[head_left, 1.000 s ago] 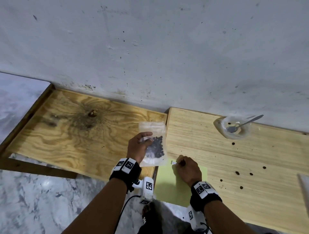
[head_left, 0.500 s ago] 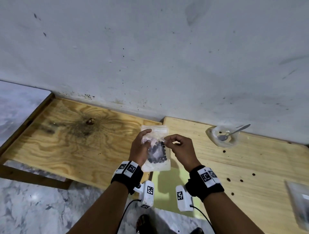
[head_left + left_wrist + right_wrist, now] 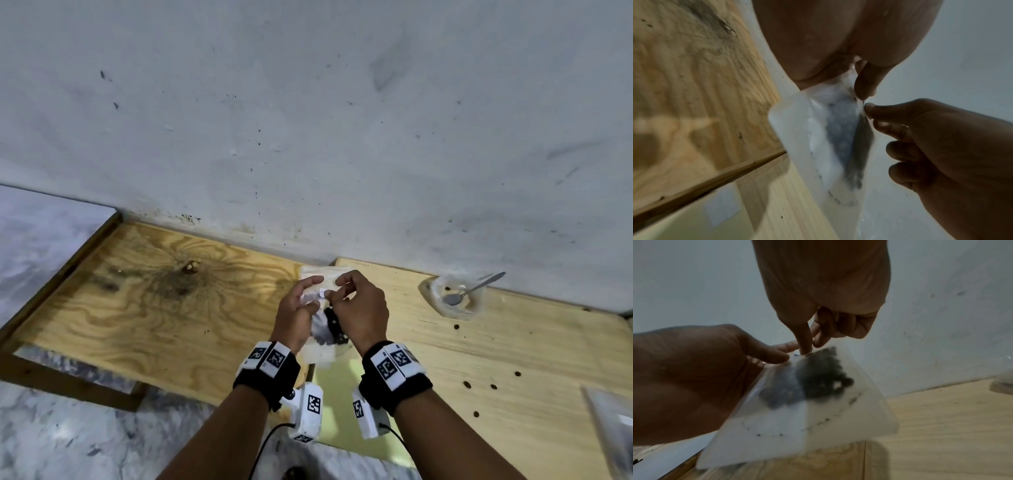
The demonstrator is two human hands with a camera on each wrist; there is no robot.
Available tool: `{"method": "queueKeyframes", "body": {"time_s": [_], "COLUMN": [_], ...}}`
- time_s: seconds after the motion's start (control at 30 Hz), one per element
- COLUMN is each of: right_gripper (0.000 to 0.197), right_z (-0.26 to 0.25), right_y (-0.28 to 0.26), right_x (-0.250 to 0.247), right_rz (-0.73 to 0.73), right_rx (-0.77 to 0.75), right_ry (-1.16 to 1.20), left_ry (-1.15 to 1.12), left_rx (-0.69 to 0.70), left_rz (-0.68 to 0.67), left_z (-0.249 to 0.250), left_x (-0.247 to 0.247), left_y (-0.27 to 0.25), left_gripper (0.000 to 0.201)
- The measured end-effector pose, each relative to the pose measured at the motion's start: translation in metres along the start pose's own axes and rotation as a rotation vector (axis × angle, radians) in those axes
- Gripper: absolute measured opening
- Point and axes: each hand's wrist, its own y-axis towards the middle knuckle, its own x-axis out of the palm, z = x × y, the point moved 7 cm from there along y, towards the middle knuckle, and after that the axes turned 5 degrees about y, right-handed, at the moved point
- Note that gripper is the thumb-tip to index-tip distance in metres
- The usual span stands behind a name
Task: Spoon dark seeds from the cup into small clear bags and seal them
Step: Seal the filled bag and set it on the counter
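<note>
Together left hand [image 3: 297,314] and right hand [image 3: 360,310] pinch the seed-filled bag [image 3: 818,402].

no readable text, only coded wrist tags [image 3: 274,358]

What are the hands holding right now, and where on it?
Both hands hold the clear bag of dark seeds: left hand grips its left side, right hand pinches near its middle, with a small white piece at the fingertips.
</note>
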Motion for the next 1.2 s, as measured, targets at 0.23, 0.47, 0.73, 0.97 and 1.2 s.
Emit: {"method": "queueKeyframes", "body": {"time_s": [0.23,0.47,0.73,0.97,1.2], "right_gripper": [0.04,0.034,0.039,0.03,0.038], "right_z": [0.004,0.017,0.017,0.014,0.028], "right_y": [-0.005,-0.001,-0.002,-0.006,-0.018], "right_x": [-0.004,0.004,0.011,0.01,0.001], "right_rz": [0.032,-0.011,-0.125,-0.033,-0.079], "right_rx": [-0.034,-0.005,-0.042,-0.07,-0.039], "right_ry": [0.143,0.255,0.314,0.34,0.357], "left_ry": [0.109,0.14,0.096,0.073,0.023], "left_rx": [0.075,0.095,0.059,0.082,0.069], "left_rz": [0.154,0.096,0.072,0.142,0.055], "left_z": [0.005,0.004,0.0,0.005,-0.002], "left_x": [-0.02,-0.021,-0.023,-0.024,-0.015], "left_y": [0.003,0.0,-0.001,-0.002,-0.007], "left_gripper": [0.015,0.02,0.029,0.014,0.023]}}
